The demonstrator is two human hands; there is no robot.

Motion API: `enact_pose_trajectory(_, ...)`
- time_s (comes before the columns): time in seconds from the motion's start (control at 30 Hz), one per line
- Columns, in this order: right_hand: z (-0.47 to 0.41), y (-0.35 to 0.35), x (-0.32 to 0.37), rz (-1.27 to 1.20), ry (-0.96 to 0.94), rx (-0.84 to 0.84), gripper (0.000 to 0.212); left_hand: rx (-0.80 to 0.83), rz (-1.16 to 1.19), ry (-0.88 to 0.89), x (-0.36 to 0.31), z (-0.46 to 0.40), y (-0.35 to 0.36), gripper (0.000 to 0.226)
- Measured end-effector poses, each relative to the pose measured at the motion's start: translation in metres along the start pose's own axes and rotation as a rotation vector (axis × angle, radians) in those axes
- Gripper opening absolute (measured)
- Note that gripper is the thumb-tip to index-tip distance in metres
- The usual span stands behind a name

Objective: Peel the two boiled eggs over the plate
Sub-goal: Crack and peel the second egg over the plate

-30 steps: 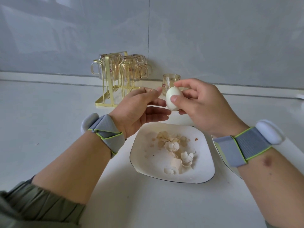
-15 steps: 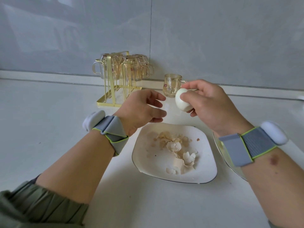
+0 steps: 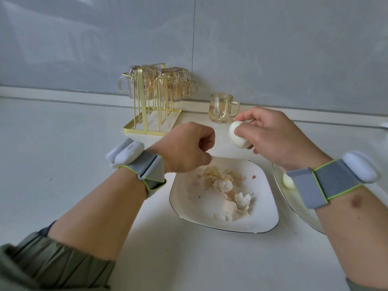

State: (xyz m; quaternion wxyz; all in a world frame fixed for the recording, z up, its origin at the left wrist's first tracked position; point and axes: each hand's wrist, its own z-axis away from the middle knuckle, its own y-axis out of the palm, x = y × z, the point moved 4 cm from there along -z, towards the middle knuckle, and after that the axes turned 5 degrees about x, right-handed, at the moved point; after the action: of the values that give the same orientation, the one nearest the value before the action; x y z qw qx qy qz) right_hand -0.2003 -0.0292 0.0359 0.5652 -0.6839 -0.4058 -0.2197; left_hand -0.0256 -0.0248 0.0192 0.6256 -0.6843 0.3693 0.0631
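My right hand (image 3: 277, 139) holds a white, peeled boiled egg (image 3: 236, 135) in its fingertips, up above the far edge of the white square plate (image 3: 182, 206). Broken eggshell pieces (image 3: 227, 187) lie heaped in the plate's middle. My left hand (image 3: 184, 150) hovers over the plate's far left corner with its fingers curled in; I see nothing in them. A second white egg (image 3: 287, 181) lies on another white plate (image 3: 298, 211) to the right, mostly hidden behind my right wrist band.
A gold wire rack (image 3: 151, 122) with several amber glass mugs hung upside down stands at the back by the grey wall. One amber glass mug (image 3: 221, 108) stands upright just behind the held egg. The counter is white.
My left hand has let go of the egg, drawn back to the left and down toward the plate, and curled its fingers. My right hand has kept the egg and lowered it a little.
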Motion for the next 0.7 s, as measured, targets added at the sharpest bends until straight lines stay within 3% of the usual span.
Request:
enact_pose_trajectory(0.17,-0.002,-0.005,-0.005,0.083,0.029,0.034,0.016,-0.047,0.128,0.061,-0.002,0.003,-0.014,0.031)
enact_pose_trajectory(0.27,-0.002,-0.008,-0.006,0.126,0.051,0.055,0.015,0.019,0.158,0.073,-0.002,0.004,-0.012,0.035)
enact_pose_trajectory(0.43,0.003,-0.010,-0.009,0.150,0.089,0.082,0.021,0.047,0.085,0.020,0.003,-0.001,-0.007,0.009)
enact_pose_trajectory(0.57,0.007,-0.024,-0.014,0.153,0.154,0.068,0.022,-0.064,0.042,0.006,0.006,-0.003,-0.008,0.048)
enact_pose_trajectory(0.63,0.011,-0.032,-0.017,0.196,0.187,0.055,0.028,-0.060,0.034,0.028,0.006,-0.003,-0.006,0.038)
enact_pose_trajectory(0.7,0.016,-0.039,-0.022,0.242,0.215,0.067,0.020,-0.040,0.018,0.042,0.005,-0.003,-0.002,0.017)
